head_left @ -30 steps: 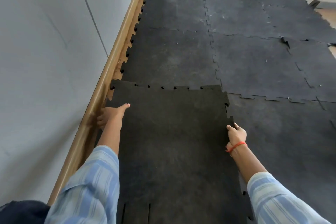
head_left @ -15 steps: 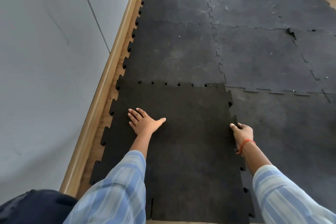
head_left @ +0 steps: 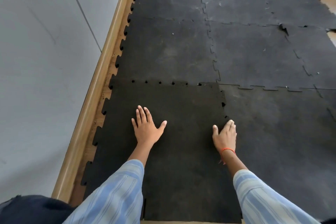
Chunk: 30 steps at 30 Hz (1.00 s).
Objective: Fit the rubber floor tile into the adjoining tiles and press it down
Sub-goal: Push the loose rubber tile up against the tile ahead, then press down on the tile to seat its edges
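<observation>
A black rubber floor tile (head_left: 181,160) with toothed edges lies flat in front of me, darker than its neighbours. Its far edge meets the tile ahead (head_left: 167,51), with small dark gaps showing along that seam. Its right edge lies against the tile to the right (head_left: 272,132). My left hand (head_left: 146,127) rests palm down on the tile, fingers spread. My right hand (head_left: 225,135) lies flat over the tile's right edge at the seam, with a red thread on the wrist.
A grey wall (head_left: 40,78) with a wooden skirting board (head_left: 94,100) runs along the left, a strip of bare floor between it and the tiles. More joined tiles stretch ahead and right; one torn flap (head_left: 283,28) sticks up far right.
My left hand moved from the tile's left edge by the skirting onto its middle. My right hand went from gripping the right edge to lying flat on it. The tile shifted right and lies flat.
</observation>
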Each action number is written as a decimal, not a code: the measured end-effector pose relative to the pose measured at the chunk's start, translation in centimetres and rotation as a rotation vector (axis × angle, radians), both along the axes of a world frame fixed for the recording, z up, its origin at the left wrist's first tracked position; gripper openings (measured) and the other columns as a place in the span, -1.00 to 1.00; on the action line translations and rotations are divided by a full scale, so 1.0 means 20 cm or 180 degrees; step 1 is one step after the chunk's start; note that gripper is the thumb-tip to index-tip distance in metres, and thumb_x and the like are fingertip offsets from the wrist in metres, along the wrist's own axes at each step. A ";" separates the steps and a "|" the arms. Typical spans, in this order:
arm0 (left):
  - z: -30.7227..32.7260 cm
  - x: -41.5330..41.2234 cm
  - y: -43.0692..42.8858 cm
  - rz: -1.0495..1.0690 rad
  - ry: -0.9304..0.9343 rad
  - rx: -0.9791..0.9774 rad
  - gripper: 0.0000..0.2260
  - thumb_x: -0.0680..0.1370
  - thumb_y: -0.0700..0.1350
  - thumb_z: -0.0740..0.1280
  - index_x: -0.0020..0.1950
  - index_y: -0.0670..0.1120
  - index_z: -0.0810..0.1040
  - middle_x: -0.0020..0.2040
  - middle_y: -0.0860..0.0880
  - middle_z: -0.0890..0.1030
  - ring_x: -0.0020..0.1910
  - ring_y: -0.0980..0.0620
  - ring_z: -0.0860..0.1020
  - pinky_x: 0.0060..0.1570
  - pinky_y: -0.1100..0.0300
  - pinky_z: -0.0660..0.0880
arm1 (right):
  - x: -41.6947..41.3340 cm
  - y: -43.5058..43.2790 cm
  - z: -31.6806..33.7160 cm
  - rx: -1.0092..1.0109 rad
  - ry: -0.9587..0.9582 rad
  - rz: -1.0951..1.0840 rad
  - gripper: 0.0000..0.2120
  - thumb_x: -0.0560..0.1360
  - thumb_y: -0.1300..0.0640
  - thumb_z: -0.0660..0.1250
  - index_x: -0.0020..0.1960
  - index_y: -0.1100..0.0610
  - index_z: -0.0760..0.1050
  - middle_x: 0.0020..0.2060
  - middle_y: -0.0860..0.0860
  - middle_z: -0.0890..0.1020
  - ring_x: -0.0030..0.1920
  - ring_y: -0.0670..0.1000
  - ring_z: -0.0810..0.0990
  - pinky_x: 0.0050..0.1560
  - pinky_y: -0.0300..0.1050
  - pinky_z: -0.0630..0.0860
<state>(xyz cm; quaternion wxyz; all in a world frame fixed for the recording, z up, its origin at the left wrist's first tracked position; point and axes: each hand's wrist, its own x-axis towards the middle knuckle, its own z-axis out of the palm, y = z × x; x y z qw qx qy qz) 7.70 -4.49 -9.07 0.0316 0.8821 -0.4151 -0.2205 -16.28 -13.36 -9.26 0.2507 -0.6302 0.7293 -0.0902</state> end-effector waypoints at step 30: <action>-0.15 -0.29 0.03 -0.0991 -0.0496 -0.0511 -0.22 0.50 0.31 -0.27 0.57 -0.19 -0.11 0.59 -0.13 -0.11 0.57 -0.04 -0.10 0.50 -0.11 -0.12 | -0.16 0.16 -0.04 0.0032 0.0978 0.0468 -0.23 0.57 -0.27 -0.08 0.52 0.21 -0.27 0.56 0.08 -0.14 0.54 0.03 -0.23 0.52 0.17 -0.21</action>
